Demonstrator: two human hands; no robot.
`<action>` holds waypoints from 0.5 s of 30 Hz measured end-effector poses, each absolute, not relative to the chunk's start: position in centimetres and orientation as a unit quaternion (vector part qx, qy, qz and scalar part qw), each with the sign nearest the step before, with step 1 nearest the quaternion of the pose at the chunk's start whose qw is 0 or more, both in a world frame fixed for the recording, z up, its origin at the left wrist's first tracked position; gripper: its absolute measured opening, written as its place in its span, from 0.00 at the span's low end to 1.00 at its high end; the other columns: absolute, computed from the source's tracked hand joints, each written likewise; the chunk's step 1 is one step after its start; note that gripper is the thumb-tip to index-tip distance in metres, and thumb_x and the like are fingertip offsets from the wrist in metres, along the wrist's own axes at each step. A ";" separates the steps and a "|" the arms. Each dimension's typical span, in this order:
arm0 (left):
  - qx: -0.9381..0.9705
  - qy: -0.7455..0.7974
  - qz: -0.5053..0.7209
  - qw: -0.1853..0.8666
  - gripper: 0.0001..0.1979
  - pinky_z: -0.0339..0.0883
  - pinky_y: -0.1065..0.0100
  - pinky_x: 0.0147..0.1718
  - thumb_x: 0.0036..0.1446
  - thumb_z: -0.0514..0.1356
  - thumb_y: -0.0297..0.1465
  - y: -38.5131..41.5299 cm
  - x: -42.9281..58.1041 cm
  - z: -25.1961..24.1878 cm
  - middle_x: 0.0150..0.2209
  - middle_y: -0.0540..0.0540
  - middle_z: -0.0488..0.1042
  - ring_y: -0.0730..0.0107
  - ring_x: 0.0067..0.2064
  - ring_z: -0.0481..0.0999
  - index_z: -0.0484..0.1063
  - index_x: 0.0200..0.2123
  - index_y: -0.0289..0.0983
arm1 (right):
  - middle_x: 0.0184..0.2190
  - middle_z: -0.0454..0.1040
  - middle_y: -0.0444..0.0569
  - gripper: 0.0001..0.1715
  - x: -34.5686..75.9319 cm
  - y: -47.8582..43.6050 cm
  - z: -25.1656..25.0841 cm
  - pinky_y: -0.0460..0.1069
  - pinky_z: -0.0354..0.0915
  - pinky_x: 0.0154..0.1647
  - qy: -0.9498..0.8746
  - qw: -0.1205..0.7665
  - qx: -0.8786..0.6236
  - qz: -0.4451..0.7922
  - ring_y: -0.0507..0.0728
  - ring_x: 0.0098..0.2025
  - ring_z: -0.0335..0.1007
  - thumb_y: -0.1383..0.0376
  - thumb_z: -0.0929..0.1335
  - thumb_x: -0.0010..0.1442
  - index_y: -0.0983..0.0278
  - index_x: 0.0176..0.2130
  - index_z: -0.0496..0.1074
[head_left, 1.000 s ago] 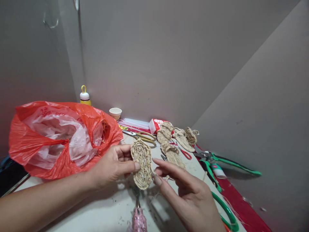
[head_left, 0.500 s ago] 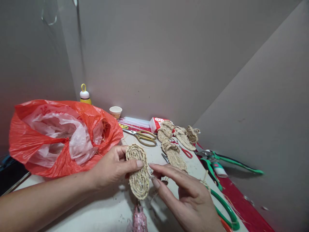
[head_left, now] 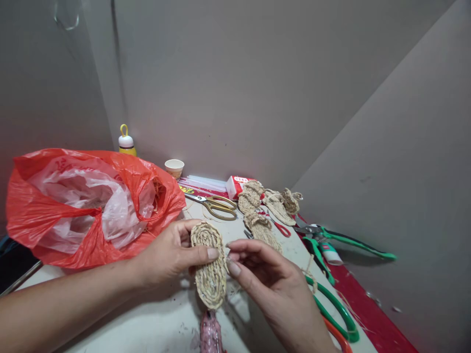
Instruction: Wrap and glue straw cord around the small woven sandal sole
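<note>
My left hand grips a small oval sole of coiled, braided straw, thumb on its face and fingers behind. The sole stands nearly upright above the table. Beside its right edge, the thumb and forefinger of my right hand are drawn together in a pinch; whatever is between them is too small to make out. Just under the sole's lower end is a stained pink tool, probably a glue gun, its tip hidden. Small woven straw slippers lie behind my right hand.
A red plastic bag fills the left side. Along the back are a paper cup, translucent sticks, gold-handled scissors and a tissue pack. Green-handled pliers and green-handled scissors lie at right.
The view has shifted slightly. My right fingertips have moved up a little along the sole's right edge. My left hand keeps its grip on the sole.
</note>
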State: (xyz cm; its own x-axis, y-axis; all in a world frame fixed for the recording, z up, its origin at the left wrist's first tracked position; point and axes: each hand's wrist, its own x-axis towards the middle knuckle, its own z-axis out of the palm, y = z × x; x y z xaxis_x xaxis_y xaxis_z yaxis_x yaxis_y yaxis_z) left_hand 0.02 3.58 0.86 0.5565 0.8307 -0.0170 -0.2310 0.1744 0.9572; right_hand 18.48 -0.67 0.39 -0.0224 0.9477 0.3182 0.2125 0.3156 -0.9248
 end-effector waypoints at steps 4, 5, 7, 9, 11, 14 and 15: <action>0.508 0.280 0.382 0.719 0.14 0.60 0.75 0.25 0.47 0.70 0.33 3.5 0.1 0.9 0.26 0.52 0.69 0.78 0.26 0.66 0.70 0.32 0.32 | 0.28 0.81 0.47 0.06 18.3 -0.7 0.3 0.46 0.75 0.32 -0.614 0.512 -0.471 0.372 0.55 0.30 0.78 0.66 0.73 0.53 0.61 0.35 0.79; 0.506 0.280 0.382 0.721 0.13 0.60 0.75 0.26 0.47 0.70 0.32 3.4 0.1 0.9 0.26 0.51 0.70 0.78 0.26 0.67 0.70 0.32 0.32 | 0.28 0.81 0.47 0.05 18.3 -0.7 0.3 0.46 0.75 0.32 -0.612 0.513 -0.470 0.376 0.55 0.30 0.78 0.66 0.73 0.53 0.61 0.34 0.80; 0.504 0.277 0.381 0.724 0.13 0.62 0.75 0.28 0.48 0.69 0.32 3.3 0.1 0.9 0.28 0.51 0.71 0.77 0.28 0.68 0.71 0.33 0.32 | 0.27 0.81 0.46 0.05 18.2 -0.7 0.2 0.44 0.74 0.31 -0.591 0.527 -0.471 0.389 0.54 0.29 0.78 0.65 0.74 0.52 0.60 0.33 0.80; 0.503 0.273 0.384 0.725 0.12 0.63 0.74 0.30 0.48 0.69 0.31 3.2 0.2 0.8 0.29 0.50 0.71 0.76 0.30 0.69 0.71 0.34 0.32 | 0.25 0.80 0.44 0.04 18.1 -0.7 0.1 0.42 0.73 0.29 -0.563 0.540 -0.473 0.409 0.52 0.28 0.76 0.66 0.75 0.50 0.60 0.31 0.79; 0.502 0.273 0.387 0.724 0.11 0.63 0.74 0.30 0.49 0.69 0.30 3.2 0.3 0.8 0.29 0.51 0.71 0.77 0.29 0.69 0.71 0.33 0.32 | 0.24 0.78 0.41 0.05 18.0 -0.8 0.0 0.39 0.70 0.28 -0.545 0.541 -0.474 0.432 0.49 0.27 0.74 0.66 0.76 0.49 0.59 0.29 0.78; 0.498 0.279 0.389 0.723 0.11 0.63 0.74 0.29 0.48 0.69 0.30 3.2 0.3 0.8 0.27 0.52 0.69 0.77 0.28 0.67 0.71 0.32 0.32 | 0.24 0.78 0.40 0.04 18.2 -0.8 0.0 0.38 0.69 0.28 -0.539 0.525 -0.469 0.462 0.48 0.26 0.72 0.66 0.76 0.49 0.58 0.28 0.79; 0.498 0.281 0.389 0.722 0.11 0.63 0.74 0.29 0.48 0.69 0.30 3.2 0.3 0.8 0.27 0.52 0.69 0.77 0.28 0.67 0.71 0.32 0.32 | 0.25 0.78 0.40 0.03 18.2 -0.8 -0.1 0.38 0.69 0.28 -0.540 0.523 -0.465 0.467 0.48 0.26 0.72 0.66 0.76 0.50 0.58 0.29 0.80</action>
State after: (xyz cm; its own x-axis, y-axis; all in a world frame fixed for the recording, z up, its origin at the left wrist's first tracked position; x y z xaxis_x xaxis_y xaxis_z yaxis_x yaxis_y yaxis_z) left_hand 0.32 3.23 0.85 0.5395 0.8418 -0.0183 -0.2813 0.2007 0.9384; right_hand 18.23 -0.79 -0.06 -0.0200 0.9912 0.1305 0.0148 0.1308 -0.9913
